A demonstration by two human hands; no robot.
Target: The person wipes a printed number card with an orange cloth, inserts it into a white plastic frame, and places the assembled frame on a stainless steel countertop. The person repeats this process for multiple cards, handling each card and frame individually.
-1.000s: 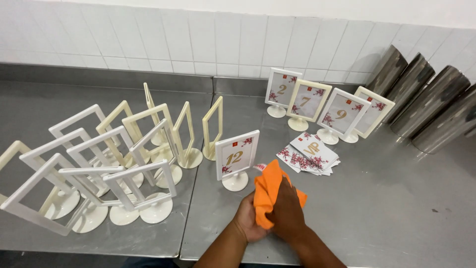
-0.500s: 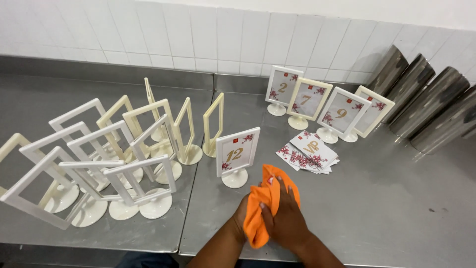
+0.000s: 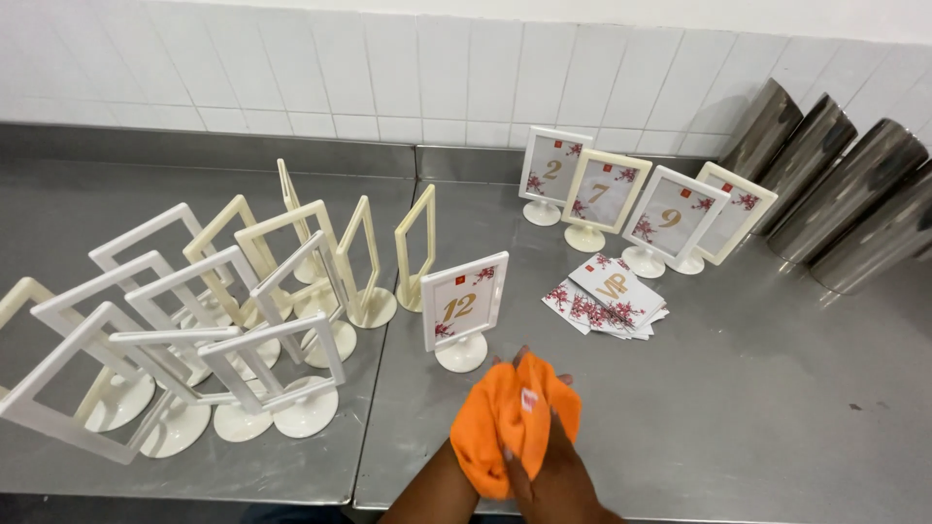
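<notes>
We hold an orange cloth (image 3: pixel 513 427) bunched between both hands at the near edge of the steel bench (image 3: pixel 777 408). Our right hand (image 3: pixel 549 475) is clenched over the cloth from above; our left hand (image 3: pixel 466 464) lies under it, mostly hidden by the folds, so we judge it closed on the cloth as well.

The likeliest slip, as we see it, is a knock. The numbered frame (image 3: pixel 464 309) stands just beyond the cloth on a small round foot, tall and narrow, so a loose sweep of cloth or knuckle could tip it. To its left the empty frames (image 3: pixel 194 330) crowd together, some leaning or overlapping; one falling could take neighbours down in a row. The stack of flowered cards (image 3: pixel 607 306) lies loose near the cloth and could be brushed askew. The steel canisters (image 3: pixel 835 189) lie tilted against the wall, well apart from our hands.

Counting: one cloth; five frames holding cards, one near us and four (image 3: pixel 641 199) by the tiled wall; roughly eleven empty frames, though overlaps make that uncertain; one card stack; four canisters.
</notes>
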